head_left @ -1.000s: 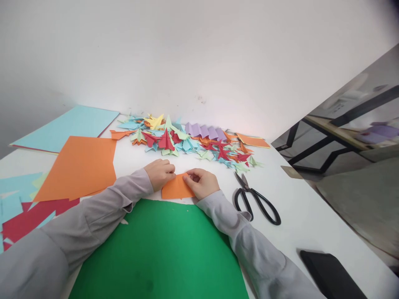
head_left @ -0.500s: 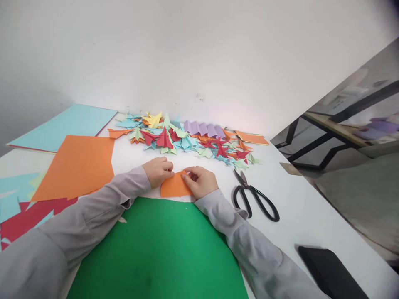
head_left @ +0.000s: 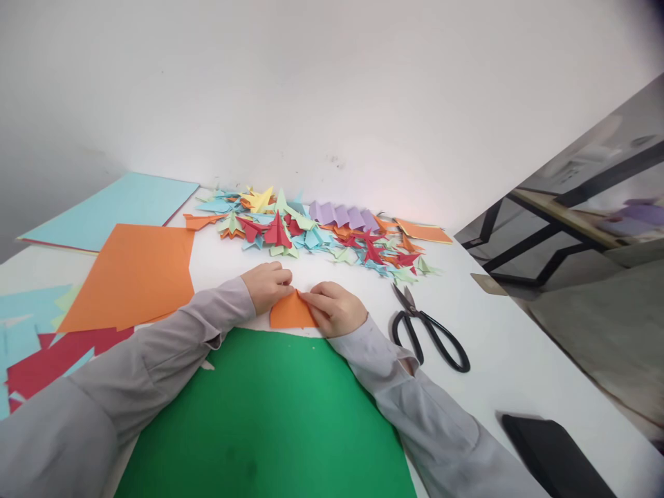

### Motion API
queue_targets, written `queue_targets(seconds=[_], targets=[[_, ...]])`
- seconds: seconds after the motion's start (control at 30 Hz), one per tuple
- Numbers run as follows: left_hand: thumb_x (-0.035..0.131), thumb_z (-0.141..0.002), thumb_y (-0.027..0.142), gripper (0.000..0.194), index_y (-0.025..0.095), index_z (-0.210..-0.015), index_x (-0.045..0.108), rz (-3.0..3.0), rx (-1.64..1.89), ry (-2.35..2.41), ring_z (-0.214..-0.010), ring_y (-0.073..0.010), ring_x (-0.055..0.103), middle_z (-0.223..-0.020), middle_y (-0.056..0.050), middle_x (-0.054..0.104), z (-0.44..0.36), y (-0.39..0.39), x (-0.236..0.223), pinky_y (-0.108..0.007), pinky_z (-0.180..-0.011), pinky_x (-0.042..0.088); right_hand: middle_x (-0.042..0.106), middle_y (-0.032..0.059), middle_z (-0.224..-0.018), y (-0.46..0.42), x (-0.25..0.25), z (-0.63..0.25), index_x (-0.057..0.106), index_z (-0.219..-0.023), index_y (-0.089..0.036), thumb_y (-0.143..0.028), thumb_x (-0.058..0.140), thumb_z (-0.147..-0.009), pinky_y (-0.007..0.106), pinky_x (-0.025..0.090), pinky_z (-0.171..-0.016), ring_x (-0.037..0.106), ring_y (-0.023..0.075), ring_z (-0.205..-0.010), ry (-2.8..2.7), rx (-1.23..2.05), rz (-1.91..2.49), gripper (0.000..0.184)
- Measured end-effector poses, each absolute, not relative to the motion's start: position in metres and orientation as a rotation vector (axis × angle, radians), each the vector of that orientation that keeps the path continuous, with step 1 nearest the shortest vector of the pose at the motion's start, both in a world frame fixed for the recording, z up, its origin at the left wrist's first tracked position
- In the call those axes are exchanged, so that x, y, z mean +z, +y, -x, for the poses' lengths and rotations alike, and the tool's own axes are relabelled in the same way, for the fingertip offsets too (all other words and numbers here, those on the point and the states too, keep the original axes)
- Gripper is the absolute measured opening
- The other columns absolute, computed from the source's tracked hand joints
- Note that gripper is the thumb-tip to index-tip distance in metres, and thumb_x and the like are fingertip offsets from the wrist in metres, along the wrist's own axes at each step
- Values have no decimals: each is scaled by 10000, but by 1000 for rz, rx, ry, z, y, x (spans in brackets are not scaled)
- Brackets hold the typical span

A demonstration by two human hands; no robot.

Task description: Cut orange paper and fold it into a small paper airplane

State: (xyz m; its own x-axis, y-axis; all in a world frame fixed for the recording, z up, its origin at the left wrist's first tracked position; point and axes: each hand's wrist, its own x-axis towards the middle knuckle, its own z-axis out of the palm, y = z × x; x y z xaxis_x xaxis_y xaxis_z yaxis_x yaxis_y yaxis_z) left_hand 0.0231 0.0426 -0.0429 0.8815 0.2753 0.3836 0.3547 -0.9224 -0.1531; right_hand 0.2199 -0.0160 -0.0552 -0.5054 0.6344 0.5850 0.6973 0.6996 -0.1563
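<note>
The white desk [head_left: 498, 346] carries everything before you. On it, closest to your body and between your forearms, lies the green sheet [head_left: 280, 415]. The light blue sheet [head_left: 114, 211] is at the far left, near the wall. Along the wall, in the middle, spreads a pile of folded paper [head_left: 314, 238] of many colours. To your left, an orange sheet [head_left: 135, 277] lies flat, partly over red paper. To your right are the scissors [head_left: 412, 312], with the blades slightly apart. Your two hands are near each other, just beyond the green sheet. The left hand [head_left: 265, 287] has its fingers curled, pinching the left side of the small orange paper [head_left: 290, 315]. The right hand [head_left: 339, 309] touches its right side with forefinger and thumb; whether these fingers grip or only press, one cannot tell. This small paper is between both hands, with its top in a point.
</note>
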Motion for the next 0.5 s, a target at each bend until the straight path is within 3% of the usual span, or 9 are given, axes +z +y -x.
queue_targets(seconds=[0.27,0.5], targets=[[400,-852,144,243,146,-817,640,2837,-496,-516,-686,-148,416,-805,-71,568,-24,41,-43,-275,-663,381,614,63,-716,-20,-48,-216,682,-843,-185,-147,410,-840,236,382,-502,521,145,-645,-2394,-458,1027,274],[409,-846,145,228,146,-803,632,2818,-515,-511,-687,-153,414,-803,-63,560,-23,40,-42,-275,-651,374,607,69,-724,-23,-44,-215,669,-842,-178,-121,407,-815,247,398,-510,511,155,-650,-2440,-446,1045,270]])
